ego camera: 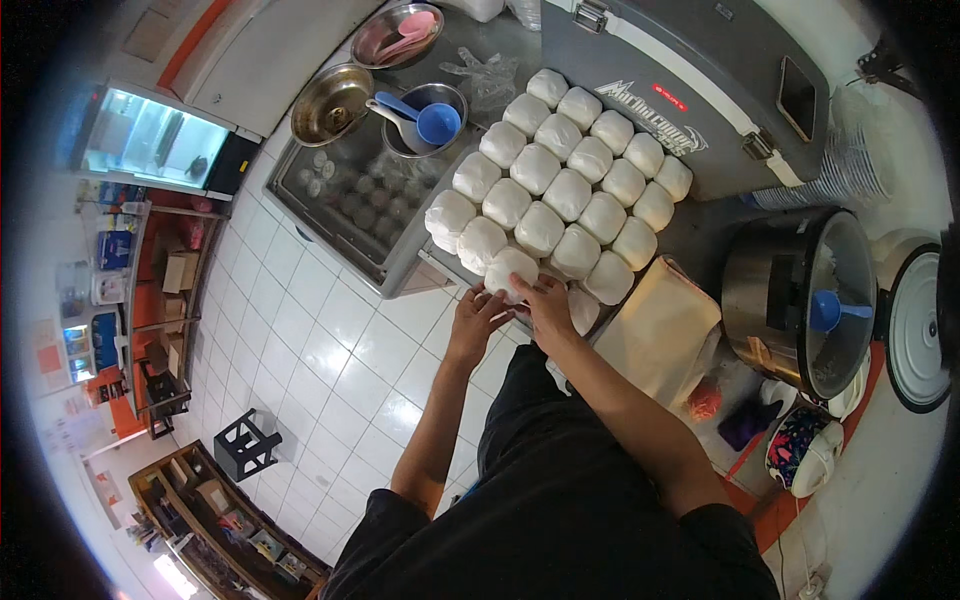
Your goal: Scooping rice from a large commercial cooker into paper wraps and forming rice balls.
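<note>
A white rounded wrapped bundle (511, 271) sits at the near edge of a large block of similar bundles (534, 168). My right hand (546, 304) grips it from the right, thumb on its surface. From the near left, my left hand (480, 319) has its fingers at the bundle's lower edge; some fingertips are hidden. Another white bundle (581, 309) lies just right of my right hand. The block is set out in close rows, and lower bundles show at its left edge.
Left stands a glass-topped chest (337, 217) bearing metal bowls (330, 105) and blue ladle (438, 124). A grey cooler box (637, 82) backs the bundles. At right are a stack of beige sheets (660, 322) and an open rice cooker (765, 300) with a blue scoop (826, 310).
</note>
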`<state>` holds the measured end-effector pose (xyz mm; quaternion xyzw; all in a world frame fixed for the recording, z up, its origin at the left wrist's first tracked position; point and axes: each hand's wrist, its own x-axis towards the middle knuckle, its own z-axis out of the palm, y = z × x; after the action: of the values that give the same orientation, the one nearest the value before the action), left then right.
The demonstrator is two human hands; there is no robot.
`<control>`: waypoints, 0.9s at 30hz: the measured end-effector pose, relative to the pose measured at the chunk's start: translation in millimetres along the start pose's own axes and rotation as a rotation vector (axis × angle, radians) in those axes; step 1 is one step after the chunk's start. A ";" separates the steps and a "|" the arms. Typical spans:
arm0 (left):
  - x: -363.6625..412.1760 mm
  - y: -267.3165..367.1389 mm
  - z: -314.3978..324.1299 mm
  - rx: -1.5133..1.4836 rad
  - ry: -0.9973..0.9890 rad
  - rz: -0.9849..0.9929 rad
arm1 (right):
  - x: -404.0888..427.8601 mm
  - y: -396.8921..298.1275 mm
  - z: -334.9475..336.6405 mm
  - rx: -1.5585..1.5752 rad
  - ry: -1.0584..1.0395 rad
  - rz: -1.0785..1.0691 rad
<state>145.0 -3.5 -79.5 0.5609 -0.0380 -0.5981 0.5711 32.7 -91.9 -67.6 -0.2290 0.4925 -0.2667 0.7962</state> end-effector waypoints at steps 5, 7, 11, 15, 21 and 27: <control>8.6 -2.3 14.9 -0.027 0.050 0.128 | 16.2 6.1 -1.7 0.035 0.060 -0.022; 11.3 -2.2 19.0 -0.006 0.049 0.153 | 16.4 6.2 0.8 0.105 0.065 -0.077; 20.7 -6.1 22.2 0.004 0.101 0.211 | 23.5 4.8 2.1 0.085 0.060 -0.103; 30.5 -20.7 22.8 -0.073 0.203 0.218 | 49.4 36.1 -11.2 -0.019 0.128 -0.180; 33.0 -34.3 17.7 0.065 0.250 0.370 | 12.9 27.7 -10.6 -0.699 0.152 -0.559; 26.8 -34.8 18.8 0.025 0.216 0.344 | -11.8 10.1 -9.7 -1.166 0.107 -0.880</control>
<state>116.8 -22.1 -113.3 0.6142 -0.0794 -0.4277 0.6584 21.5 -77.6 -70.1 -0.7788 0.4551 -0.2674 0.3390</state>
